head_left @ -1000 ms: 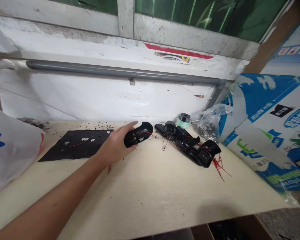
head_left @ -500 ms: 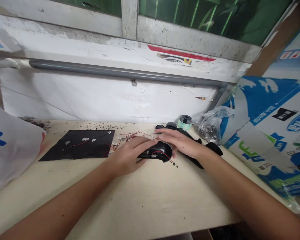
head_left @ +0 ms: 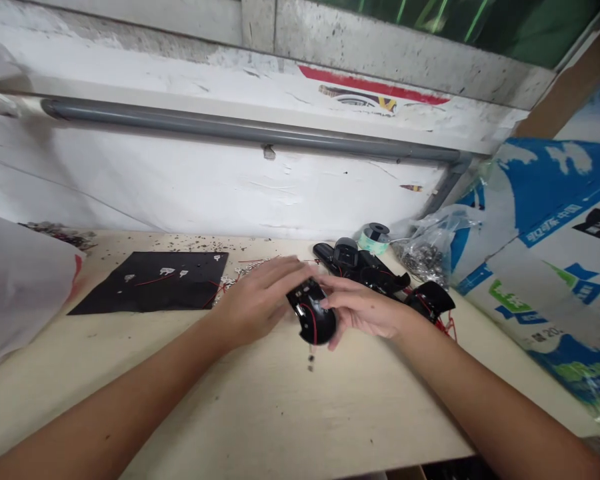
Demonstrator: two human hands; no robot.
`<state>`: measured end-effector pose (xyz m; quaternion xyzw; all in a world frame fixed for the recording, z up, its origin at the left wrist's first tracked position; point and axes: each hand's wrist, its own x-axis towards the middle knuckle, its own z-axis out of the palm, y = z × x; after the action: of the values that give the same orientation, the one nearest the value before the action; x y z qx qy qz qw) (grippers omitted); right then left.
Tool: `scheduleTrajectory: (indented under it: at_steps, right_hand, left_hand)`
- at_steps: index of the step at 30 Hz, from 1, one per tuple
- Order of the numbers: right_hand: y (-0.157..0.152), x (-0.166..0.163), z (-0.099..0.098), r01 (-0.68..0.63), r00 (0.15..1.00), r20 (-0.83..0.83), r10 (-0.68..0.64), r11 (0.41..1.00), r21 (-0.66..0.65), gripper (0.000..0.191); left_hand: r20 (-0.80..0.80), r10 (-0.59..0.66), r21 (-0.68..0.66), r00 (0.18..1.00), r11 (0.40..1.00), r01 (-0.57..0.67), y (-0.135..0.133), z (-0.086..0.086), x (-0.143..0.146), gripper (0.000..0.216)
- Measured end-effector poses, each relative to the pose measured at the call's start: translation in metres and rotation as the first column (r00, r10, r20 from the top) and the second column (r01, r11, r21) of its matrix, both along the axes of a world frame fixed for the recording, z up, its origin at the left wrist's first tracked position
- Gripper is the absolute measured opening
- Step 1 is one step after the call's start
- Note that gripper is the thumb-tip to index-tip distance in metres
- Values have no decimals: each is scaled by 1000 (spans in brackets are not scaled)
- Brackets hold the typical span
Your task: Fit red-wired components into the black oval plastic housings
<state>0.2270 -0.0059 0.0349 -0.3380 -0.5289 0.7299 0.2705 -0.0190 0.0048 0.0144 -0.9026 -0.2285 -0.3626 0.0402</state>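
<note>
My right hand (head_left: pixel 367 308) grips a black plastic mouse-shaped shell (head_left: pixel 313 317) with red wires inside, held just above the pale tabletop (head_left: pixel 290 407). A small piece hangs under the shell on a wire. My left hand (head_left: pixel 263 300) is beside the shell on its left, with the fingers stretched over its top edge; the fingertips are blurred. Behind my right hand lies a row of more black shells (head_left: pixel 375 273) with red wires.
A black mat (head_left: pixel 150 291) with small white parts lies at the back left. Loose red wires (head_left: pixel 233 283) lie between mat and hands. A solder spool (head_left: pixel 373 238), a clear bag of metal bits (head_left: pixel 425 250), a blue-and-white sack (head_left: pixel 550 247) and a white bag (head_left: pixel 15 287) stand around.
My left hand carried the shell from the back toward the middle. My right hand came in from the right and took hold of it; the shell has been turned upright.
</note>
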Motion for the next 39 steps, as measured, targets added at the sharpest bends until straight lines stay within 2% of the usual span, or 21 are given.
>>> scheduleTrajectory:
  at_steps: [3, 5, 7, 9, 11, 13, 15, 17, 20, 22, 25, 26, 28, 30, 32, 36, 39]
  right_hand:
    - [-5, -11, -7, 61, 990, -119, -71, 995, -84, 38]
    - [-8, -19, -11, 134, 976, -160, -148, 986, -95, 39]
    - [-10, -25, -15, 211, 960, -171, -222, 974, -80, 47]
    - [-11, -29, -20, 280, 949, -142, -280, 960, -21, 51]
    - [-11, -33, -24, 319, 946, -96, -310, 941, 109, 47]
    - [-12, -36, -28, 321, 946, -49, -320, 904, 282, 42]
    - [-12, -39, -29, 317, 939, -19, -344, 841, 438, 37]
    - [-14, -42, -30, 311, 931, -4, -366, 785, 536, 32]
    - [-15, -42, -30, 261, 930, 53, -363, 757, 599, 24]
    - [-16, -40, -32, 257, 907, 102, -408, 729, 634, 35]
    - [-15, -34, -33, 237, 845, 146, -515, 604, 761, 64]
    - [-15, -31, -33, 201, 833, 159, -530, 558, 805, 67]
    - [-13, -27, -32, 127, 833, 174, -526, 488, 864, 57]
    - [-10, -25, -31, 113, 843, 161, -513, 461, 880, 39]
    - [-8, -23, -31, 151, 843, 122, -525, 446, 882, 26]
    - [-2, -24, -34, 200, 833, 62, -550, 404, 892, 16]
    - [-1, -26, -36, 261, 845, 18, -534, 442, 858, 15]
  left_hand:
    - [104, 196, -89, 975, 978, -187, 5, -1, -4, 61]
    - [162, 268, -204, 950, 951, -233, 7, -4, -6, 56]
    - [222, 286, -371, 932, 909, -191, 7, -6, -6, 51]
    - [257, 276, -529, 926, 842, -104, 4, -8, -3, 49]
    - [241, 212, -639, 947, 769, -9, 2, -9, 2, 51]
    - [245, 157, -689, 957, 723, 58, 0, -11, 5, 52]
    - [290, 160, -674, 944, 734, 83, 0, -13, 7, 53]
    - [353, 170, -632, 920, 769, 100, 2, -16, 7, 53]
    - [399, 149, -597, 905, 791, 133, 5, -18, 6, 48]
    - [391, 148, -593, 909, 795, 126, 6, -18, 5, 46]
    - [348, 177, -589, 921, 805, 68, 4, -15, 5, 46]
    - [327, 194, -581, 925, 813, 35, 3, -14, 5, 46]
    - [278, 229, -557, 933, 829, -37, 2, -13, 5, 46]
    - [224, 239, -543, 945, 836, -83, 3, -13, 5, 46]
    - [169, 221, -541, 960, 835, -97, 4, -14, 6, 45]
    - [81, 183, -479, 980, 869, -123, 6, -16, 7, 45]
    - [55, 162, -426, 985, 896, -124, 6, -16, 9, 41]
